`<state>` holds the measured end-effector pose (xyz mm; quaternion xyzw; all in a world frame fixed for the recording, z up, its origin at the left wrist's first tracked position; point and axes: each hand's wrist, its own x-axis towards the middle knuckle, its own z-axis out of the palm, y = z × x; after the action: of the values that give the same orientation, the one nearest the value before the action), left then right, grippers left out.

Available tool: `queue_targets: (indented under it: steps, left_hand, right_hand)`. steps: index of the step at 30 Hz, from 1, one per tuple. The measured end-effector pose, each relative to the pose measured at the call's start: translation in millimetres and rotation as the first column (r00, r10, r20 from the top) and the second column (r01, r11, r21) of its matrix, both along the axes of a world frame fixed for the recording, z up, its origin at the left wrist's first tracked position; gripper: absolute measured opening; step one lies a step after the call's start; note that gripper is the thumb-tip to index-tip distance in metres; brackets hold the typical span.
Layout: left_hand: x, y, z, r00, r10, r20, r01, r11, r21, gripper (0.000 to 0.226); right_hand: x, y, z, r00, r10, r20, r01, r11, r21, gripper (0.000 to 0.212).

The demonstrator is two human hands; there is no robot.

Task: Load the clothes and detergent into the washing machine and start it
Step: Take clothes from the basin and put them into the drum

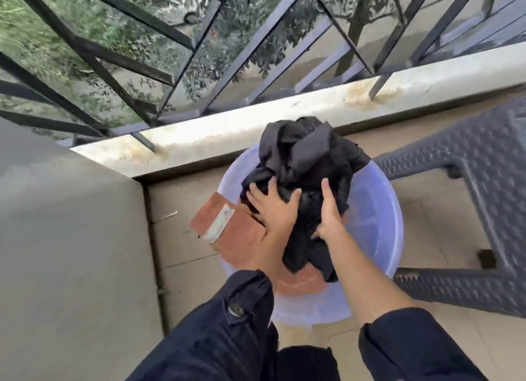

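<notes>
1. Metal railing (170, 36) on concrete ledge (256, 115), far side.
2. Grey woven-pattern plastic chair (484, 167), right of basin.
3. Translucent blue basin (378, 224) on the floor.
4. Black clothes (307, 152) bundled over basin, held between both hands.
5. Brick (236, 229) at basin's left edge.
6. Left hand (274, 209): fingers splayed flat on the bundle.
7. Right hand (330, 212): fingers curled into the cloth, gripping.

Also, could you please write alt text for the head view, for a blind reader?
Two hands hold a bundle of black clothes over a pale blue plastic basin on a tiled balcony floor, the left hand with spread fingers, the right hand gripping. Red bricks lie at the basin's left, a grey plastic stool stands at its right.
</notes>
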<state>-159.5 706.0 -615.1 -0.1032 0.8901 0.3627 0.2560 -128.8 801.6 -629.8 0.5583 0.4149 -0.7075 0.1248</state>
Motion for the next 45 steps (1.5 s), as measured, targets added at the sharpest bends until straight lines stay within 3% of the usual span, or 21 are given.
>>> queue_targets:
  steps: [2,4,7,11,15,18,21,25,28,31,33,35,39,41,45]
  left_hand:
    - [-3,-1,-7,1.000,0.003,0.008,-0.003,1.000,-0.010,0.045]
    - [-5,-1,-9,0.997,-0.013,0.075,0.012,1.000,0.007,0.037]
    - [-8,-5,-2,0.970,0.067,0.235,-0.093,0.990,0.104,0.042]
    - [-5,-15,18,0.948,0.163,0.274,-0.226,0.950,0.215,0.047]
    - [-2,-14,62,0.910,0.281,0.304,-0.373,0.874,0.310,0.077]
    - [-1,-10,96,0.908,0.270,0.320,-0.385,0.839,0.385,0.057]
    - [1,-7,136,0.930,0.225,0.291,-0.327,0.866,0.377,0.036]
    - [6,-10,195,0.952,0.207,0.227,-0.267,0.924,0.275,0.036]
    - [6,-11,238,0.951,0.249,0.186,-0.284,0.938,0.199,0.038]
    - [5,-10,256,0.939,0.307,0.156,-0.340,0.900,0.275,0.059]
    - [6,-12,288,0.949,0.266,0.171,-0.312,0.874,0.372,0.046]
    - [11,-18,339,0.963,0.188,0.194,-0.255,0.869,0.424,0.025]
    - [17,-24,398,0.980,0.111,0.163,-0.173,0.882,0.439,0.037]
    - [16,-26,423,0.981,0.123,0.151,-0.179,0.875,0.450,0.049]
    - [20,-39,477,0.982,0.181,0.060,-0.189,0.884,0.427,0.049]
  right_hand:
    - [3,8,-41,0.999,0.014,-0.038,-0.013,1.000,0.005,0.124]
    - [2,0,-29,1.000,0.003,-0.027,-0.003,1.000,-0.008,0.118]
    - [-5,-19,13,0.999,0.042,-0.034,-0.042,0.999,-0.005,0.088]
    - [-6,-24,37,0.998,0.045,-0.054,-0.043,0.999,0.027,0.070]
    - [-6,-20,80,0.985,-0.013,-0.173,0.037,0.990,0.139,0.053]
    - [-4,-21,113,0.983,0.041,-0.180,-0.010,0.985,0.170,0.049]
    - [2,-24,146,0.984,0.080,-0.161,-0.045,0.975,0.216,0.045]
    - [16,-25,163,0.991,0.070,-0.115,-0.039,0.966,0.255,0.063]
    - [20,-32,200,0.983,-0.025,-0.185,0.062,0.979,0.196,0.079]
    - [20,-43,273,0.974,-0.059,-0.217,0.102,0.976,0.195,0.057]
    - [20,-44,308,0.968,-0.075,-0.238,0.130,0.966,0.224,0.047]
    - [20,-43,344,0.960,-0.084,-0.267,0.152,0.957,0.247,0.042]
    - [22,-41,410,0.953,-0.040,-0.302,0.153,0.920,0.361,0.040]
    - [23,-41,441,0.948,0.004,-0.317,0.136,0.898,0.419,0.037]
    - [25,-45,511,0.940,0.116,-0.320,0.073,0.850,0.522,0.035]
